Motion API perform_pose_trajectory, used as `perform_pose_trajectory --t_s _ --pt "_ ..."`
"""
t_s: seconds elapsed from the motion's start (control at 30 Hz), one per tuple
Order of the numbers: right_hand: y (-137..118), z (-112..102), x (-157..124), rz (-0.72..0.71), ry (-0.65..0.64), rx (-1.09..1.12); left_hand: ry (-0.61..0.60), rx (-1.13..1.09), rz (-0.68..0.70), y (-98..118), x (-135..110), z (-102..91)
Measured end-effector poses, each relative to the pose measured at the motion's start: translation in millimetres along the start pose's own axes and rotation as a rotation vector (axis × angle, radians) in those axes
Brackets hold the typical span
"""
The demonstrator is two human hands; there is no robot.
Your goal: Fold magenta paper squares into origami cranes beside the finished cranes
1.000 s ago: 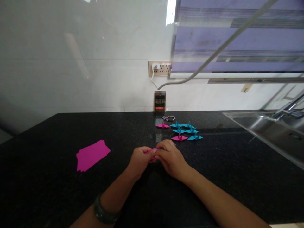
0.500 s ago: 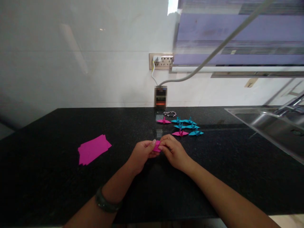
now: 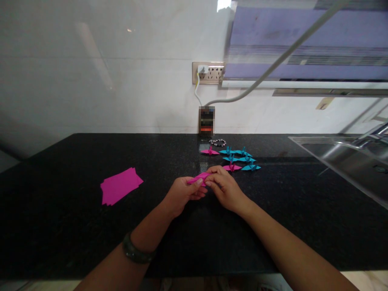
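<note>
A small folded piece of pink paper (image 3: 199,178) is pinched between both my hands just above the black countertop (image 3: 75,173). My left hand (image 3: 182,194) grips its left end with thumb and fingers closed. My right hand (image 3: 226,188) is closed on its right end. Just behind my hands lie several finished paper cranes (image 3: 239,159), some blue and some pink. A stack of flat pink paper sheets (image 3: 119,186) lies to the left of my hands.
A phone (image 3: 206,120) leans upright against the white wall, with a bead bracelet (image 3: 217,142) in front of it. A wall socket (image 3: 209,72) holds a charger and cable. A steel sink (image 3: 348,161) is at the right. A dark bangle circles my left wrist.
The pink paper has turned in my fingers from a bunched fold to a longer flat strip. My hands stay together near the same spot. The camera has tilted slightly.
</note>
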State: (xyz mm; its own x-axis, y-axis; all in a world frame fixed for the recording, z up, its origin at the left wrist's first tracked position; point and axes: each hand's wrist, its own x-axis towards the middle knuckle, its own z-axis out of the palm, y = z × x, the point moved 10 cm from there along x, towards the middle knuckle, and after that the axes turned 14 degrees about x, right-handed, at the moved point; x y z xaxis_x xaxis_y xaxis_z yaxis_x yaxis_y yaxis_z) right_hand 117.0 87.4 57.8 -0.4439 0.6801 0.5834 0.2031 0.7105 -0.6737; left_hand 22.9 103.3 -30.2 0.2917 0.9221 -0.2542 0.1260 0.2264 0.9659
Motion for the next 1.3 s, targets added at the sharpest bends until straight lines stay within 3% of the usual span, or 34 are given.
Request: perform_pose_trajectory --t_s 0.63,0.73,0.83,0.97,1.3 --pt "6.0 -2.6 -0.6 0.049 0.088 0.053 0.066 0.121 0.072 7.2 -0.2 -5.1" --pt "19.0 -8.6 -3.8 0.135 0.16 0.164 0.07 0.111 0.073 8.2 -0.5 -5.9" --pt "43.9 -12.9 -10.2 0.318 0.274 0.4 0.068 0.098 0.066 8.8 -1.7 -6.1" --pt "60.7 6.3 -13.5 0.514 0.206 0.701 0.052 0.081 0.054 9.5 -3.1 -4.4" --pt "58.3 6.2 -12.9 0.509 0.216 0.667 0.091 0.157 0.085 12.8 -3.6 -7.2"
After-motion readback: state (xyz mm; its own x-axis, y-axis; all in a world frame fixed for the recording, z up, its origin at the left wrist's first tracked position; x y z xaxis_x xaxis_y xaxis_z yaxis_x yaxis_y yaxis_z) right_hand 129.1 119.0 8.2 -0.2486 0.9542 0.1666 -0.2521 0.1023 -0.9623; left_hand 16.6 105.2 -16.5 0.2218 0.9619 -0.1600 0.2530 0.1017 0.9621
